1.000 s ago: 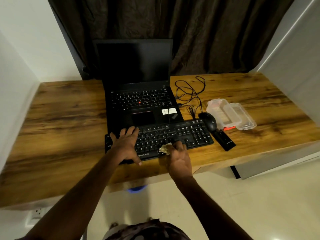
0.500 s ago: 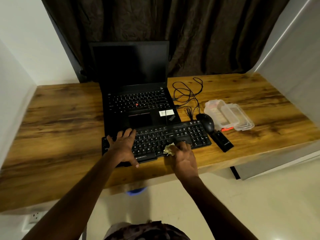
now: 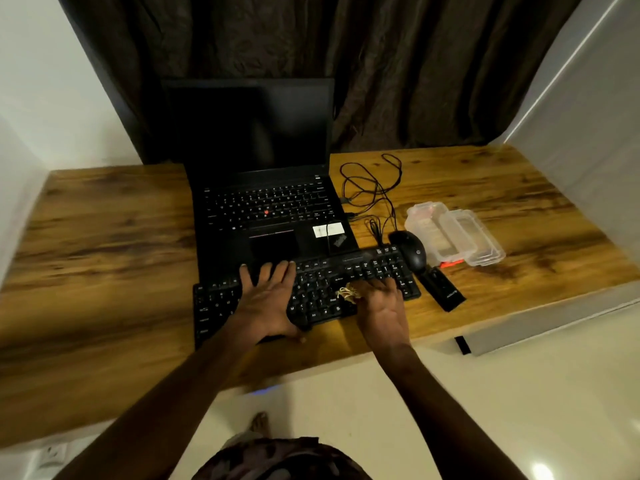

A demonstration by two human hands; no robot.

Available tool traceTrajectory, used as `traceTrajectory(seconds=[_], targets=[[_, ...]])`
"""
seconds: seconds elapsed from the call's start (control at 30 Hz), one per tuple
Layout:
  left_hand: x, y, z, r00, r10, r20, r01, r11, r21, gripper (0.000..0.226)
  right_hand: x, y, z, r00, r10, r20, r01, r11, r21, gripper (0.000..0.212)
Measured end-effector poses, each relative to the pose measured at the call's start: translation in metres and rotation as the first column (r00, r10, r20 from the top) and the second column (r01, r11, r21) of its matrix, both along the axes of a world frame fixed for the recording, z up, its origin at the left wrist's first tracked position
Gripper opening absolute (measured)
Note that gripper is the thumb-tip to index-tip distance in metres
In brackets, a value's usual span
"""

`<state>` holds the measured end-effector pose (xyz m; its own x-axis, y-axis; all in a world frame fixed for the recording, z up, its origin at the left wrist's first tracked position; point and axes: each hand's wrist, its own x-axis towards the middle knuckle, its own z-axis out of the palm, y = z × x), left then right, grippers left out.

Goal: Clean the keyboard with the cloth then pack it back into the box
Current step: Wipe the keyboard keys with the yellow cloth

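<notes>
A black external keyboard (image 3: 322, 292) lies near the front edge of the wooden desk, partly over the laptop's palm rest. My left hand (image 3: 268, 299) presses flat on the keyboard's middle, fingers spread. My right hand (image 3: 381, 303) rests on the keyboard's right half, holding a small crumpled pale cloth (image 3: 347, 293) against the keys. No keyboard box is in view.
An open black laptop (image 3: 263, 202) stands behind the keyboard. A black mouse (image 3: 410, 250) with tangled cable, a clear plastic container (image 3: 453, 233) and a small black device (image 3: 441, 288) lie to the right. White walls close both sides of the desk (image 3: 97, 258).
My right hand with the cloth has slid rightwards along the keys. My left hand has shifted right towards the keyboard's middle. The camera has tilted a little.
</notes>
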<state>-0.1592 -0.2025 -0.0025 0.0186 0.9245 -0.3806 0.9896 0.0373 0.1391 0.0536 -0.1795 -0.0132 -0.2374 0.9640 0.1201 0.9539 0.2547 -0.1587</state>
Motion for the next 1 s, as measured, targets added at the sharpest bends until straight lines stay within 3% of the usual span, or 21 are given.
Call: traceTrajectory(seconds=[0.23, 0.33, 0.53, 0.7, 0.8, 0.87, 1.0], targets=[[0.004, 0.009, -0.005, 1.0, -0.022, 0.0, 0.022, 0.999, 0.025, 0.155, 0.005, 0.02, 0.004, 0.996, -0.078, 0.03, 0.081, 0.989, -0.121, 0.034], [0.004, 0.01, -0.005, 1.0, -0.026, -0.011, 0.026, 1.0, 0.016, 0.156, 0.006, 0.022, 0.002, 0.989, -0.145, 0.041, 0.147, 0.987, -0.071, 0.036], [0.007, 0.015, -0.003, 0.999, -0.026, -0.028, 0.026, 1.0, -0.009, 0.156, 0.005, 0.017, 0.001, 1.0, -0.004, 0.002, 0.004, 0.998, -0.059, 0.04], [0.007, 0.016, -0.003, 0.999, -0.025, -0.034, 0.024, 1.0, -0.01, 0.157, 0.016, 0.026, 0.006, 0.989, -0.132, 0.067, 0.135, 0.99, -0.031, 0.036], [0.008, 0.016, -0.004, 0.999, -0.025, -0.04, 0.025, 1.0, -0.012, 0.158, 0.012, 0.023, 0.005, 0.995, -0.052, 0.087, 0.059, 0.995, -0.08, 0.038], [0.009, 0.017, -0.003, 0.999, -0.027, -0.045, 0.026, 0.999, -0.019, 0.157, 0.017, 0.022, 0.005, 1.0, -0.002, 0.021, 0.004, 0.998, -0.062, 0.039], [0.01, 0.018, 0.001, 0.998, -0.037, -0.06, 0.036, 0.999, -0.031, 0.155, 0.023, 0.027, 0.01, 0.989, -0.139, -0.046, 0.139, 0.99, -0.008, 0.032]])
